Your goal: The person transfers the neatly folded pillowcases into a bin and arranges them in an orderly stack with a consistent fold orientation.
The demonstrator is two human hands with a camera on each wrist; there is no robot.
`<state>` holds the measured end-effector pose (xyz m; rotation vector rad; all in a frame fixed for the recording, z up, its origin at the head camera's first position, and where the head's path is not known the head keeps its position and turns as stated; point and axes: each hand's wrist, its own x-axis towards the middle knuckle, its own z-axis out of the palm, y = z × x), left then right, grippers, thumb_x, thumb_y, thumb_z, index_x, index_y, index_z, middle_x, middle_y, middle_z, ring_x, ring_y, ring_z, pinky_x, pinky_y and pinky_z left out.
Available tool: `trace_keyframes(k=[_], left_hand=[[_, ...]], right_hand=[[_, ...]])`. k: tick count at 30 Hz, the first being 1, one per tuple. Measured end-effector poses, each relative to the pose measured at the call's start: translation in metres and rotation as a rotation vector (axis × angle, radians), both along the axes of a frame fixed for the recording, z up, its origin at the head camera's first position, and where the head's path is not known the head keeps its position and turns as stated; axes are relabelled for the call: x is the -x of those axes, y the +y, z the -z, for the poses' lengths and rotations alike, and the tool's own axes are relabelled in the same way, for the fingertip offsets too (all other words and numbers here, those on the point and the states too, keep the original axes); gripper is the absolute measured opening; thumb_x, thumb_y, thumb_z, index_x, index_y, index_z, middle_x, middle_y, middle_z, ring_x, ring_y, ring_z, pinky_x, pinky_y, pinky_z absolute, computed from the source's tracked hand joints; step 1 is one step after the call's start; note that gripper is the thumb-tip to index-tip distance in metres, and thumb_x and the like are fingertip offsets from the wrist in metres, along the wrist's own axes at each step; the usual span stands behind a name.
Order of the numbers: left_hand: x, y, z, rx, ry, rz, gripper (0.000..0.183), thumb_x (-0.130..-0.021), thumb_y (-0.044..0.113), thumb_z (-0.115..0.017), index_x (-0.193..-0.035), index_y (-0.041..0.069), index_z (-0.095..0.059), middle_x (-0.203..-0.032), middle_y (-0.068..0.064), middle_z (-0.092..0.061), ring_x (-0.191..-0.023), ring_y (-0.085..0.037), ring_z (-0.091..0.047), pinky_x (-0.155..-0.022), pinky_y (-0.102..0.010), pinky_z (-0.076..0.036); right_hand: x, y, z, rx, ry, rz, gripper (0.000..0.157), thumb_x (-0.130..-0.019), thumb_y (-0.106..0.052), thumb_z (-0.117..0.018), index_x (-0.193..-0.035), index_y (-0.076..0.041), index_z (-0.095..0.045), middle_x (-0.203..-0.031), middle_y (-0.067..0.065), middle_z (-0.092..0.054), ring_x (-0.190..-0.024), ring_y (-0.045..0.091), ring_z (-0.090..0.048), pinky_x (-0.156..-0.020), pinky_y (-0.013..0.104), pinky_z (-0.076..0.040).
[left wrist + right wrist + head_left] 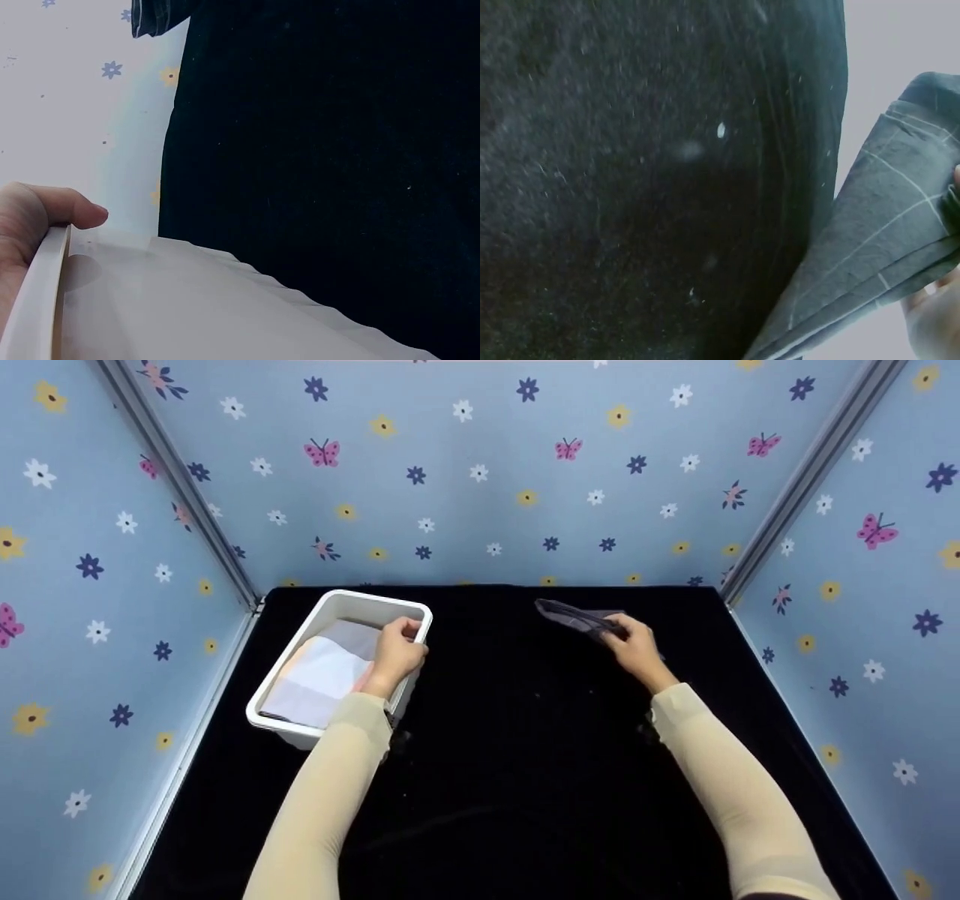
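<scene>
At the left, a white plastic bin point(379, 601) stands on the black-covered table. Folded cloths point(322, 664) in pale blue, grey and peach lie inside it. My left hand point(397, 654) grips the bin's right rim; in the left wrist view its thumb point(79, 208) hooks over that rim. Off to the right, my right hand point(636, 651) holds a folded dark grey cloth point(574, 617) by its near right end. Thin pale lines cross this cloth point(885, 199) in the right wrist view, where only part of the hand shows at the right edge.
Black fabric point(510, 750) covers the table between and in front of the arms. Blue panels point(480, 495) printed with flowers and butterflies enclose the back and both sides. Metal posts point(814, 472) stand at the corners.
</scene>
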<state>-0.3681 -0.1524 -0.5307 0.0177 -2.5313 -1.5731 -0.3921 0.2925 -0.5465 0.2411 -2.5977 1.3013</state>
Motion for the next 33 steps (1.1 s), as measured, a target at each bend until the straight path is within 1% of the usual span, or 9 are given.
trace_keyframes(k=[5, 8, 11, 13, 19, 24, 28, 31, 33], left_hand=[[0.001, -0.001, 0.001, -0.003, 0.010, 0.006, 0.047, -0.076, -0.012, -0.064, -0.122, -0.009, -0.071, -0.114, -0.028, -0.074, -0.108, -0.039, -0.072, -0.098, -0.043, -0.058], [0.002, -0.002, 0.001, -0.003, 0.009, 0.013, 0.047, -0.076, -0.012, -0.064, -0.122, -0.010, -0.071, -0.113, -0.028, -0.073, -0.107, -0.039, -0.072, -0.095, -0.041, -0.058], [0.003, -0.002, 0.001, -0.004, -0.001, 0.019, 0.046, -0.076, -0.013, -0.064, -0.122, -0.010, -0.071, -0.114, -0.027, -0.073, -0.107, -0.038, -0.072, -0.093, -0.039, -0.057], [0.003, -0.003, 0.001, 0.004, -0.003, 0.023, 0.046, -0.077, -0.012, -0.064, -0.122, -0.009, -0.070, -0.114, -0.027, -0.073, -0.107, -0.037, -0.071, -0.094, -0.039, -0.057], [0.003, -0.003, 0.000, 0.056, 0.009, 0.040, 0.044, -0.078, -0.010, -0.065, -0.123, -0.008, -0.069, -0.115, -0.028, -0.074, -0.109, -0.040, -0.071, -0.101, -0.047, -0.057], [0.001, -0.003, -0.005, 0.082, -0.011, 0.051, 0.045, -0.079, -0.010, -0.067, -0.124, -0.009, -0.067, -0.117, -0.028, -0.073, -0.110, -0.040, -0.070, -0.102, -0.049, -0.056], [0.002, -0.003, -0.010, 0.121, -0.026, 0.073, 0.045, -0.082, -0.007, -0.071, -0.127, -0.009, -0.066, -0.120, -0.028, -0.072, -0.113, -0.041, -0.069, -0.105, -0.050, -0.054], [0.002, -0.003, -0.015, 0.145, -0.030, 0.071, 0.044, -0.085, -0.003, -0.075, -0.128, -0.009, -0.065, -0.124, -0.029, -0.071, -0.117, -0.042, -0.068, -0.108, -0.051, -0.053], [0.003, -0.003, -0.019, 0.162, -0.027, 0.069, 0.044, -0.088, 0.001, -0.077, -0.129, -0.009, -0.065, -0.127, -0.029, -0.070, -0.120, -0.042, -0.067, -0.110, -0.051, -0.052]], right_hand=[[-0.010, -0.007, -0.004, 0.010, 0.011, -0.026, 0.023, -0.100, -0.004, -0.074, -0.121, 0.002, -0.075, -0.128, 0.025, -0.075, -0.119, 0.040, -0.068, -0.106, 0.049, -0.051], [-0.019, -0.011, -0.005, 0.015, 0.018, -0.051, 0.022, -0.099, -0.004, -0.074, -0.121, 0.002, -0.076, -0.127, 0.024, -0.076, -0.116, 0.037, -0.069, -0.102, 0.045, -0.052], [-0.030, -0.015, -0.006, 0.009, 0.023, -0.079, 0.021, -0.099, -0.004, -0.075, -0.120, 0.001, -0.076, -0.123, 0.024, -0.077, -0.106, 0.034, -0.069, -0.094, 0.039, -0.053], [-0.036, -0.016, -0.006, 0.002, 0.024, -0.092, 0.021, -0.099, -0.004, -0.076, -0.119, 0.000, -0.076, -0.120, 0.023, -0.078, -0.101, 0.029, -0.068, -0.090, 0.034, -0.052], [-0.052, -0.021, -0.007, 0.021, 0.017, -0.127, 0.017, -0.099, -0.005, -0.077, -0.116, -0.004, -0.079, -0.107, 0.018, -0.078, -0.088, 0.014, -0.063, -0.082, 0.025, -0.050], [-0.064, -0.028, -0.005, 0.046, 0.031, -0.169, 0.015, -0.097, 0.001, -0.077, -0.112, 0.001, -0.078, -0.097, 0.021, -0.076, -0.078, 0.008, -0.058, -0.074, 0.019, -0.046], [-0.073, -0.033, -0.002, 0.054, 0.036, -0.196, 0.013, -0.095, 0.007, -0.075, -0.108, 0.007, -0.076, -0.098, 0.025, -0.075, -0.080, 0.008, -0.059, -0.075, 0.017, -0.046], [-0.079, -0.034, 0.000, 0.054, 0.018, -0.233, 0.011, -0.095, 0.003, -0.078, -0.106, 0.004, -0.078, -0.101, 0.020, -0.077, -0.085, 0.008, -0.061, -0.080, 0.018, -0.048], [-0.082, -0.033, 0.003, 0.047, 0.006, -0.276, 0.010, -0.095, -0.001, -0.080, -0.106, 0.000, -0.080, -0.103, 0.016, -0.079, -0.089, 0.009, -0.062, -0.083, 0.019, -0.049]])
